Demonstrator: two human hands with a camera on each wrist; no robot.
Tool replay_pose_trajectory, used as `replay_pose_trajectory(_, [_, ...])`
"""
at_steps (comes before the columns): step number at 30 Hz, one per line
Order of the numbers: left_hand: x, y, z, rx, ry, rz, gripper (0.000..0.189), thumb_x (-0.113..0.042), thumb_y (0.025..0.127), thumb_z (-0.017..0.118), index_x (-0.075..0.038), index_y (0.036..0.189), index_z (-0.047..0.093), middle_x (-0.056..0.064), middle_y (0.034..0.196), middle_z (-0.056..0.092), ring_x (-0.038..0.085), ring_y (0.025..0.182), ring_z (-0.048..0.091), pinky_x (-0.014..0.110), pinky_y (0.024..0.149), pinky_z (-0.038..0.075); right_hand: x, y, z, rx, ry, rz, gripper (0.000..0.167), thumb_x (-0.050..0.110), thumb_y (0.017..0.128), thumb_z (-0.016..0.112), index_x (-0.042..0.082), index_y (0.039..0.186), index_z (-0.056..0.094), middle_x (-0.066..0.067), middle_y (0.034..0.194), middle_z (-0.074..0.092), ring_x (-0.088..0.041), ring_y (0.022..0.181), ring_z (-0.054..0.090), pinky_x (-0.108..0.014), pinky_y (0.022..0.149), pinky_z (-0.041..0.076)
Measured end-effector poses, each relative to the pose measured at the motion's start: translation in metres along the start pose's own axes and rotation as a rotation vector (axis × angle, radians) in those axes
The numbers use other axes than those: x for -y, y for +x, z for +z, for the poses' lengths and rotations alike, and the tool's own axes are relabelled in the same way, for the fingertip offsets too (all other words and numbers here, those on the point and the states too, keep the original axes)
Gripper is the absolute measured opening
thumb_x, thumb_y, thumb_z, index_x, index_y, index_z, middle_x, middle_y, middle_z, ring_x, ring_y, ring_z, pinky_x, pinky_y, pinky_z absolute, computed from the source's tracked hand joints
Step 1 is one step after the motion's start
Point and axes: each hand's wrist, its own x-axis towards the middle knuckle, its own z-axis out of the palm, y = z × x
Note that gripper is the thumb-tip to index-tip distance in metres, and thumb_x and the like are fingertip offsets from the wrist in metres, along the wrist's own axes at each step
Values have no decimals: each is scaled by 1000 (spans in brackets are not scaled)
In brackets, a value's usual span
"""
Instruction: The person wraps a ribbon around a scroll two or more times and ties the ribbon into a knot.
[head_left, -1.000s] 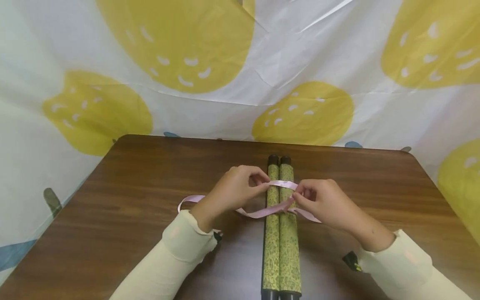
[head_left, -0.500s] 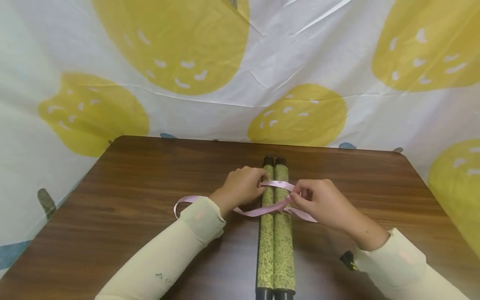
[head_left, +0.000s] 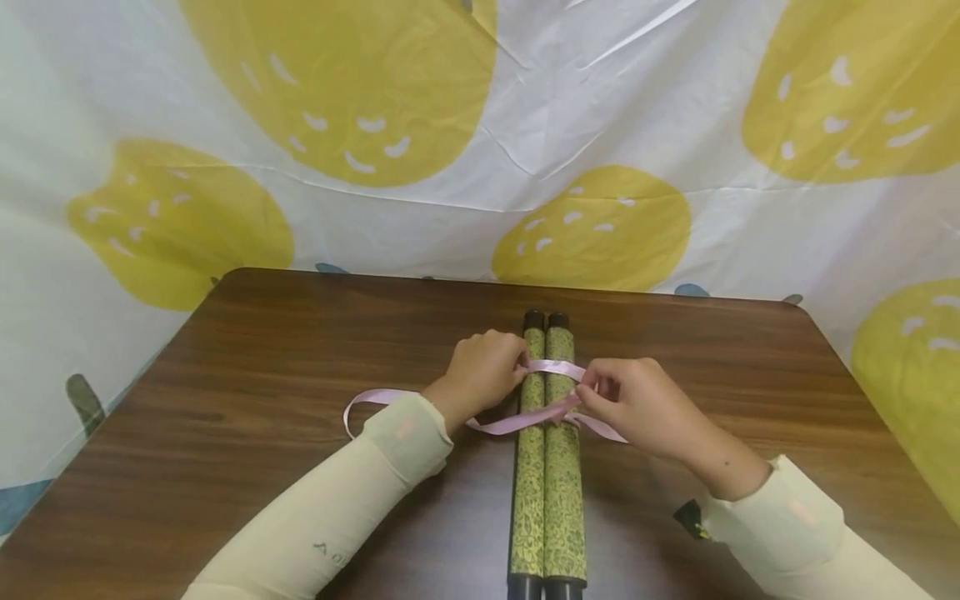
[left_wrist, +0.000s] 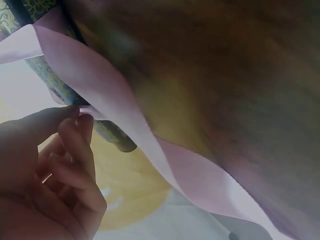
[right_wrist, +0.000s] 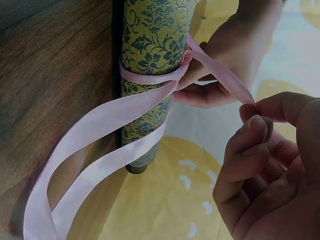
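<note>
Two scrolls lie side by side on the table, a left scroll and a right scroll, both in green-gold floral brocade with black end knobs. Round them runs a pink satin ribbon, crossing at the right scroll in the right wrist view. My left hand, at the left scroll's edge, pinches the ribbon between thumb and forefinger. To the right of the scrolls, my right hand pinches another stretch of ribbon with its fingertips. Loose ribbon trails past the left hand.
The brown wooden table has a far edge close to a white cloth printed with yellow fruit. Ribbon loops out on the tabletop left of the scrolls. Pale sleeves cover both forearms.
My left hand has turned so the back of it faces up more, and its fingers still hold the ribbon. The right hand keeps its pinch. The head view has shifted slightly.
</note>
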Motion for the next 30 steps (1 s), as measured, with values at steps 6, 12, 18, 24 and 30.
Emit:
replay_pose_trajectory(6, [-2, 3, -1, -9, 11, -7, 8, -28, 92, 72, -23, 89, 76, -2, 88, 75, 21, 76, 70, 41, 62, 55, -2, 0, 1, -1, 0, 1, 11, 15, 93, 68, 12, 83, 71, 8, 62, 57, -2, 47, 42, -21, 42, 36])
replay_pose_trajectory(12, [-6, 5, -4, 17, 20, -26, 14, -32, 93, 70, -22, 84, 73, -4, 82, 73, 19, 71, 66, 39, 59, 53, -3, 0, 1, 2, -3, 11, 11, 15, 93, 68, 12, 83, 71, 8, 61, 57, -3, 47, 42, -21, 42, 36])
replay_pose_trajectory(18, [-12, 8, -6, 64, 8, -41, 17, -36, 92, 68, -22, 102, 72, -3, 80, 70, 21, 73, 66, 40, 60, 52, -4, -1, 1, 0, -4, 2, 11, 14, 93, 67, 12, 82, 71, 8, 61, 56, -2, 46, 41, -20, 41, 35])
replay_pose_trajectory(24, [-15, 9, -2, 72, 10, -22, 19, -35, 94, 69, -25, 110, 75, -2, 92, 74, 21, 82, 70, 41, 65, 55, -3, -1, 3, 4, -4, 1, 11, 15, 93, 67, 13, 83, 71, 8, 61, 57, -2, 46, 42, -20, 41, 35])
replay_pose_trajectory(30, [-13, 9, -5, 17, 9, -28, 11, -30, 93, 70, -25, 84, 75, -5, 82, 73, 18, 73, 67, 39, 59, 52, -3, -1, 2, 3, -10, 3, 12, 16, 93, 67, 13, 83, 71, 8, 61, 56, -3, 47, 42, -21, 42, 36])
